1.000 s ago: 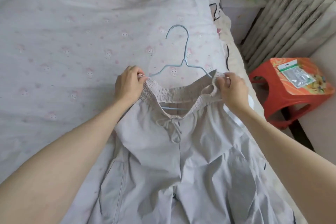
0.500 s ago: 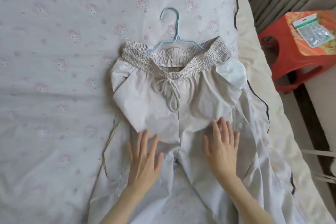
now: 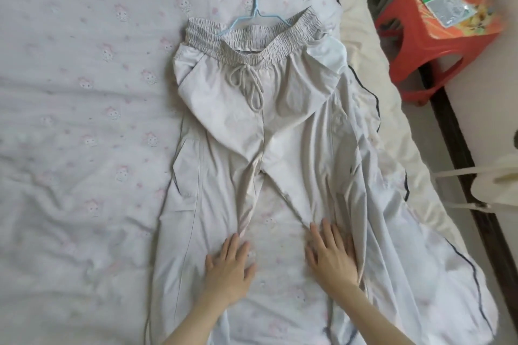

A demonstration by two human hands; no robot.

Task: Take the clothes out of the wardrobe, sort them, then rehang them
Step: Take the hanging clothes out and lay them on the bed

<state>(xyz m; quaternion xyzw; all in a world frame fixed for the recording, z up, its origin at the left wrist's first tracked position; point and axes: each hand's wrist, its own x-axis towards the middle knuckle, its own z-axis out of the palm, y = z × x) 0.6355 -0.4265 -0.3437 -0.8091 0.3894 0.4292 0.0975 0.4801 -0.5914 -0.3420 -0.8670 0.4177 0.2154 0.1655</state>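
Two hands down flat here, that's what we see first. Our left hand [image 3: 227, 269] lies palm-down with the fingers straight and a bit spread, pressing on the inner edge of the left leg of the trousers [image 3: 252, 126]. Our right hand [image 3: 330, 255] does the same on the inner edge of the other leg, fingers straight too, nothing pinched or gripped by either one.

Those light beige trousers lie spread out on the bed [image 3: 70, 120], waistband away from us and legs fanning apart toward us. A drawstring [image 3: 248, 84] is tied in a loose bow just under the gathered elastic waist. Tucked into the waistband is a pale blue wire hanger [image 3: 251, 0], with its hook sticking out above onto the sheet, which is white with little pink cartoon prints. We can make out thin dark piping running down the outer sides of the legs.

Off to the right of the bed sits a red plastic stool [image 3: 420, 45] with a clear packet [image 3: 445, 5] on its patterned top. We think that packet holds small bits of something, but it's too blurry to say. Lower on the right edge there's a cream-coloured bag [image 3: 496, 190] with straps, partly cut off.
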